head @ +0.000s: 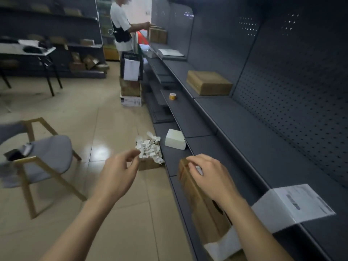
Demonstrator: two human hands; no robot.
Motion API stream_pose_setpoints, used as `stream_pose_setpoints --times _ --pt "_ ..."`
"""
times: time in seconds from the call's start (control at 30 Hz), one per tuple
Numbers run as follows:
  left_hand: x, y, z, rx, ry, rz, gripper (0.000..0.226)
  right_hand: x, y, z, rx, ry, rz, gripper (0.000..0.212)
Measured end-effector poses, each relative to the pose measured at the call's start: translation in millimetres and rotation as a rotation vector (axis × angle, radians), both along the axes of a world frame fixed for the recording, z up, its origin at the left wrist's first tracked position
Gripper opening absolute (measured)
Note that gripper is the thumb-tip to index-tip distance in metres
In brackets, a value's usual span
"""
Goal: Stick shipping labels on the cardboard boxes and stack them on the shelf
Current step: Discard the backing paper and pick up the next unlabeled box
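You saw: box (194, 199) was matt brown cardboard | shelf (244, 140) matt grey metal | floor (116, 117) glossy tile | chair (54, 147) wood frame, cloth seat
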State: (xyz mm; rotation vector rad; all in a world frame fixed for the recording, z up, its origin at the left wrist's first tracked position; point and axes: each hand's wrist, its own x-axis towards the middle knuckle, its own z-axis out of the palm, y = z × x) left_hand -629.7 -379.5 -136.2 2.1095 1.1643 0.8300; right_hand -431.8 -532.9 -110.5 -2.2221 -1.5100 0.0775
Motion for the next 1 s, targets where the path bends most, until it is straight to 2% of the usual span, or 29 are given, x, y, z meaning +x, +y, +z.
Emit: stream_pose_setpoints --times 0.23,0.37,0.53,0.77,1.0 --pt "79 107 8 -0.022 0.008 -0.051 0.020 88 109 -6 0.057 0.057 -0.045 0.030" --pt "111 175 19 0.010 0.041 -0.014 0.022 131 177 1 0.089 0.079 -0.058 0.020" --pt "121 256 15 -0.003 0.083 0.045 0.031 156 272 -3 0.115 0.111 -0.026 0.020" --pt "108 402 2 0.030 0.200 0.133 0.038 155 428 -6 0.035 0.025 0.078 0.035" --pt "149 547 12 0.101 0.206 0.067 0.041 195 544 7 0.009 -0.106 0.008 0.038"
